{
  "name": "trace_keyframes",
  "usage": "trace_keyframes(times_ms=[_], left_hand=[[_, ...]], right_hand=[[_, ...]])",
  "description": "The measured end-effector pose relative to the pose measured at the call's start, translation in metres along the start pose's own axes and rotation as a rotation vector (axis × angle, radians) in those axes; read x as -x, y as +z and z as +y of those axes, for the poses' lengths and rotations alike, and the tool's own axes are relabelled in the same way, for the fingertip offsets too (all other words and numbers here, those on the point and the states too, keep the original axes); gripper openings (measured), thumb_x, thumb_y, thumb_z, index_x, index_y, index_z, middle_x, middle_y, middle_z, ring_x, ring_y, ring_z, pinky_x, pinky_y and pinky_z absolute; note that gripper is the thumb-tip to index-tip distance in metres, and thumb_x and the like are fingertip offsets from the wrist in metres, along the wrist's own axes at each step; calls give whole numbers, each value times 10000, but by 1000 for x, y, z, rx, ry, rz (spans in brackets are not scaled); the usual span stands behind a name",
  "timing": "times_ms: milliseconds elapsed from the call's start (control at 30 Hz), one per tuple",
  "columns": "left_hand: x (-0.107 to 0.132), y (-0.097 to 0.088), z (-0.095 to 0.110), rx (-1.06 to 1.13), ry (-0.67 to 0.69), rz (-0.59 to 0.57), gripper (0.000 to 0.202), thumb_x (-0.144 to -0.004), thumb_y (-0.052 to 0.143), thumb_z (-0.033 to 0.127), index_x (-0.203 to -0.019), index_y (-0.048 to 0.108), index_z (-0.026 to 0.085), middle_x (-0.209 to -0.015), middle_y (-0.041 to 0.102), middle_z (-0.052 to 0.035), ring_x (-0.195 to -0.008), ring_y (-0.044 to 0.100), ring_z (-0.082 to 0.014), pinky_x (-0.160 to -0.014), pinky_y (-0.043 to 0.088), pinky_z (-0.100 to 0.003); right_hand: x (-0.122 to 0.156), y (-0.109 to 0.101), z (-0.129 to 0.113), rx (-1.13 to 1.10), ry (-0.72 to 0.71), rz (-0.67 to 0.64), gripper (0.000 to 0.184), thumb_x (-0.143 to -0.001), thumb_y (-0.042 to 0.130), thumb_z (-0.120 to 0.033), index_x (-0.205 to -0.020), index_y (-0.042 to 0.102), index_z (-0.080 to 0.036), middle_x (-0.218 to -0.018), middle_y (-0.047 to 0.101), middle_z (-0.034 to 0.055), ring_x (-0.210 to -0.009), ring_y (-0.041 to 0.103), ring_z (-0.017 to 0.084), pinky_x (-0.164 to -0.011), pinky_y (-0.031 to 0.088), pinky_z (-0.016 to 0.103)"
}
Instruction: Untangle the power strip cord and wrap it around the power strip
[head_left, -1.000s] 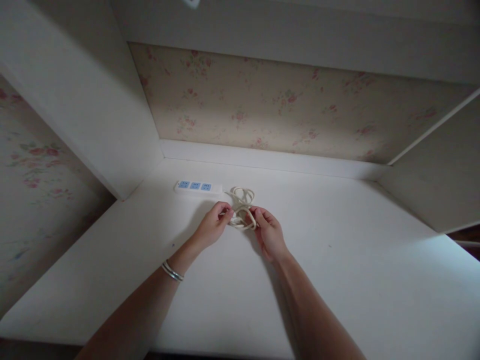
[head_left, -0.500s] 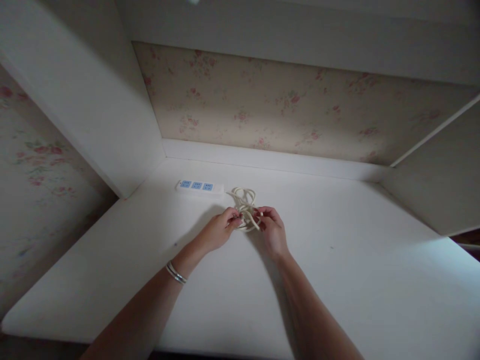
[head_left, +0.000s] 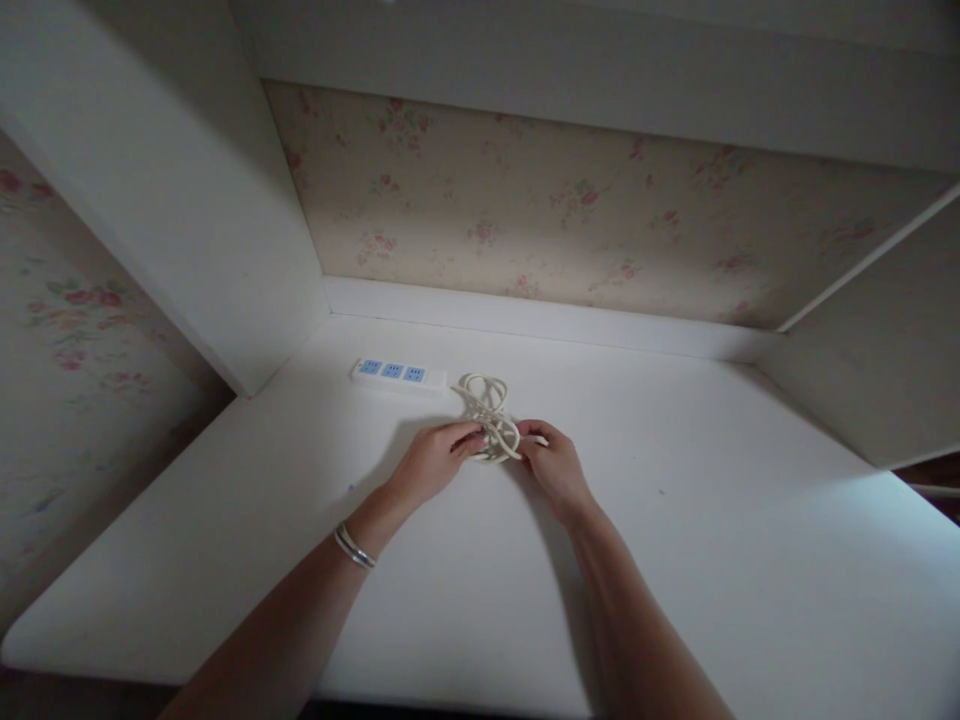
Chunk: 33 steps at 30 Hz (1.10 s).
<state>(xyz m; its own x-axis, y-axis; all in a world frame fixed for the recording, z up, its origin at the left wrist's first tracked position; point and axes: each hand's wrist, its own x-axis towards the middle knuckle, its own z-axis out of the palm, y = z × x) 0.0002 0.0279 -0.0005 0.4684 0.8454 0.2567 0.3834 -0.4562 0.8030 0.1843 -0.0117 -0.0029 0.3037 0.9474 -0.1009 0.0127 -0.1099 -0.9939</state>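
Observation:
A white power strip [head_left: 436,381] with three blue sockets lies on the white tabletop [head_left: 465,580]. From its right end runs a cream power cord [head_left: 486,385], looped and tangled between my hands. My left hand [head_left: 439,455] is closed at the near left side of the tangle, thumb and fingers pinching the cord; the plug cannot be made out there. On the right side, my right hand [head_left: 551,465] is closed too, a piece of the cord passing between its thumb and fingers. The fingertips of both hands are partly hidden.
Floral wallpaper [head_left: 517,210] covers the back wall above a low white ledge [head_left: 525,315]. White panels enclose the surface at the left [head_left: 247,250] and right [head_left: 862,370]. A shelf [head_left: 585,75] hangs overhead. The tabletop's front edge is close to me.
My right hand has shifted slightly right, away from my left hand, with the cord in it. The loops between the hands have changed shape. The power strip stays put.

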Motion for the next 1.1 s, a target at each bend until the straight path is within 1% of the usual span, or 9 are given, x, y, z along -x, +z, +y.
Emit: trace_keyframes(times_ms=[100, 200, 333, 467, 567, 667, 767, 833, 1100], left_hand=[[0, 1, -2, 4, 13, 4, 316, -878, 530, 353, -1161, 633, 256, -1105, 696, -37, -979, 645, -203, -849, 493, -302], [1, 2, -1, -2, -4, 2, 384, -847, 581, 328, -1228, 579, 274, -1079, 694, -34, -897, 657, -191, -822, 509, -307], [3, 3, 2, -98, 58, -33, 485, -746, 703, 330, -1215, 585, 293, -1143, 624, -55, -821, 629, -172, -782, 514, -302], [3, 4, 3, -98, 61, 4, 499, -735, 712, 278, -1215, 576, 270, -1158, 580, -64, -784, 607, -149, -769, 508, -292], [2, 5, 3, -120, 43, 7, 484, -739, 710, 277, -1204, 575, 262, -1086, 626, -51, -795, 608, -168, -764, 498, -294], [3, 5, 4, -143, 33, 10, 443, -761, 690, 283, -1190, 580, 260, -1080, 650, -48, -835, 619, -189, -776, 488, -302], [3, 4, 4, -181, 48, 36, 447, -749, 703, 298, -1179, 588, 252, -1096, 659, -58, -951, 607, -227, -850, 466, -337], [2, 3, 2, -209, 56, 65, 487, -719, 732, 318, -1180, 592, 244, -1111, 661, -63, -1042, 575, -257, -917, 434, -372], [0, 5, -9, -119, 3, 75, 394, -755, 690, 308, -1127, 607, 207, -1062, 669, -75, -987, 598, -235, -895, 448, -357]], right_hand=[[-4, -2, 3, -61, -49, 211, 314, -620, 577, -227, -925, 614, -161, -501, 494, -63, -442, 405, 93, -416, 297, 199], [-7, -3, 4, -100, -128, 378, 335, -631, 559, -229, -958, 604, -171, -554, 546, -42, -475, 461, 109, -449, 349, 216], [-8, -2, 3, -167, -183, 461, 314, -645, 581, -251, -951, 587, -184, -622, 576, -34, -538, 523, 125, -516, 406, 239], [-5, 1, -1, -295, -277, 479, 315, -663, 616, -221, -971, 551, -208, -650, 565, -54, -600, 573, 131, -576, 442, 253], [-2, 1, -9, -508, -350, 442, 315, -657, 649, -159, -953, 558, -218, -831, 611, -35, -645, 604, 96, -639, 497, 248], [-2, -3, -16, -776, -189, 312, 382, -651, 674, -89, -987, 555, -224, -1020, 630, 3, -786, 654, 95, -706, 565, 233], [-3, -8, -19, -898, 40, 185, 296, -724, 635, -69, -979, 558, -200, -1033, 656, 51, -935, 660, 126, -716, 609, 237], [-4, -9, -20, -933, 74, 155, 274, -758, 597, -45, -990, 567, -188, -1068, 661, 65, -1000, 648, 126, -746, 612, 227], [6, -4, -26, -939, -166, 168, 408, -703, 639, 23, -1022, 617, -232, -1268, 588, 2, -1122, 590, 109, -992, 497, 302]])
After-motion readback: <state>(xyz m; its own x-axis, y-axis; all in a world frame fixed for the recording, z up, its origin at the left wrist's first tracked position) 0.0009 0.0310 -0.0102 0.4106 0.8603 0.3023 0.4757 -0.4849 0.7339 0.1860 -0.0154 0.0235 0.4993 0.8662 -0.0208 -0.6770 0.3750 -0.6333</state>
